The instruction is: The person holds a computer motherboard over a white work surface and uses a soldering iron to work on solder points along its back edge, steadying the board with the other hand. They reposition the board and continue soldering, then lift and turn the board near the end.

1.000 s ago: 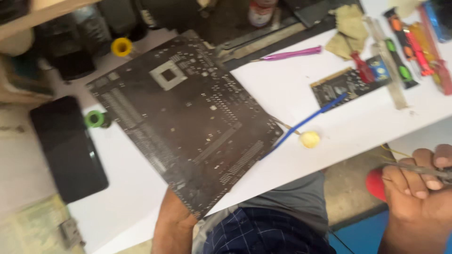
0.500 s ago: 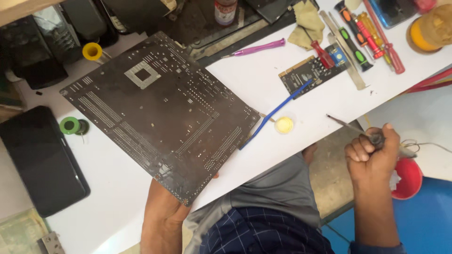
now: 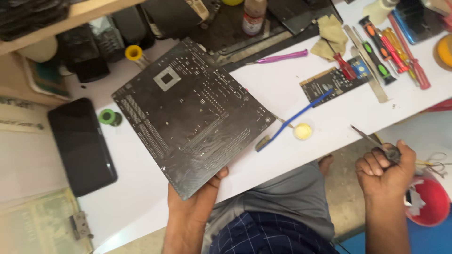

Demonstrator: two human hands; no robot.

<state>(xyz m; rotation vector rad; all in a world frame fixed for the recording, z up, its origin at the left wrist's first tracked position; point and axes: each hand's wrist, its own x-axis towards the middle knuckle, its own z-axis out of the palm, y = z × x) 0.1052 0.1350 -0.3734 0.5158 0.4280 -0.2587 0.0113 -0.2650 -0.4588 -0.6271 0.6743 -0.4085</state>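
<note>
A large dark circuit board (image 3: 190, 113) lies solder side up over the white table (image 3: 282, 80). My left hand (image 3: 197, 197) grips its near corner from below, thumb on the edge. My right hand (image 3: 386, 167) is off the table's front edge on the right, fingers closed around metal tweezers (image 3: 369, 137) whose tips point up and left toward the table. A blue-handled brush (image 3: 296, 115) lies beside the board's right corner, next to a small pale yellow round piece (image 3: 302, 131).
A black tablet (image 3: 80, 143) lies at left, with green (image 3: 109, 116) and yellow (image 3: 133, 52) spools near it. A small green card (image 3: 329, 82), a purple tool (image 3: 280, 58), several screwdrivers (image 3: 391, 47) and a bottle (image 3: 254, 16) sit further back. A red tub (image 3: 431, 202) stands below right.
The view has shifted, so the board now sits further right and lower in frame. My right hand with the tweezers has stayed below the table's edge. The left hand keeps its hold.
</note>
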